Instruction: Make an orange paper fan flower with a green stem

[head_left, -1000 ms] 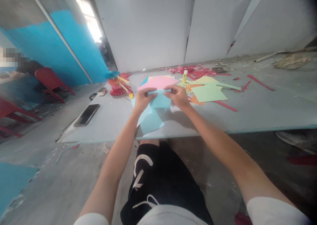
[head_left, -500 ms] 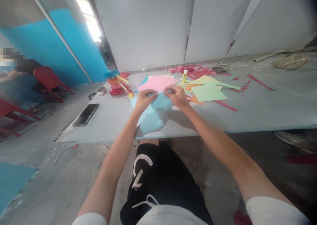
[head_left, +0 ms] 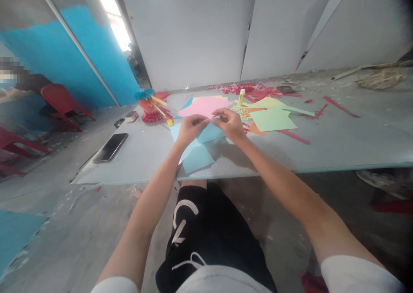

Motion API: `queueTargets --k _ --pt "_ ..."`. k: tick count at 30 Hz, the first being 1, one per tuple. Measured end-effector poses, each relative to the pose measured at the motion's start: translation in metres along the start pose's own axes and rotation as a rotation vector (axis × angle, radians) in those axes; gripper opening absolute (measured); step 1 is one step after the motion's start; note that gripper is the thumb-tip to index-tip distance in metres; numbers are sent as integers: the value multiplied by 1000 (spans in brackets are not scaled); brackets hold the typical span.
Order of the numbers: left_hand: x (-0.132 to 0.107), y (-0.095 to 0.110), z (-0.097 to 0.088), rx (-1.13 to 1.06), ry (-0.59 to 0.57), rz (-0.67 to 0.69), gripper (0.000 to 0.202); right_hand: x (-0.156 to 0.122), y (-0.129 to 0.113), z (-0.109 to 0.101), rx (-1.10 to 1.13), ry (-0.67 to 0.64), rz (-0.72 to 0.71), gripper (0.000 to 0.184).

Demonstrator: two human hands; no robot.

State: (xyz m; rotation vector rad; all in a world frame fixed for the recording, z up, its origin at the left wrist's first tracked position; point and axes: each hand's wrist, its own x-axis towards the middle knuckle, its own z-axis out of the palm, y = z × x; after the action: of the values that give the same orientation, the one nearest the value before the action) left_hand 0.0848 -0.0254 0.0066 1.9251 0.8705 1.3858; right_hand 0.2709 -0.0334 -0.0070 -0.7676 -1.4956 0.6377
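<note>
At frame centre, a light-blue sheet [head_left: 211,133] is pinched at its upper edge by the thumbs and fingers of the left hand [head_left: 191,128] and right hand [head_left: 231,123], its body hanging below the grip.

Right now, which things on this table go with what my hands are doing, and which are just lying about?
In hand or likely belonging:
light blue sheet, pinched between your left hand and right hand
probably the other blue sheets closer to you
perhaps the glue stick

Seemingly just lying about:
phone
red strips
</note>
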Motion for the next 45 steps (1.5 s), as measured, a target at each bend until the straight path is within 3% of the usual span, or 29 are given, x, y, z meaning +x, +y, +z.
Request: queueTargets --k 8,14,35,45 --pt "-1 2 1 8 51 5 18 1 -2 1 16 30 12 23" --pt "-1 -1 3 -14 19 -10 20 1 -2 1 14 45 10 18" --pt "0 -3 4 -33 94 -8 17 2 2 0 42 52 52 23" --pt "0 -5 6 -81 81 -81 19 2 6 0 80 48 77 26"
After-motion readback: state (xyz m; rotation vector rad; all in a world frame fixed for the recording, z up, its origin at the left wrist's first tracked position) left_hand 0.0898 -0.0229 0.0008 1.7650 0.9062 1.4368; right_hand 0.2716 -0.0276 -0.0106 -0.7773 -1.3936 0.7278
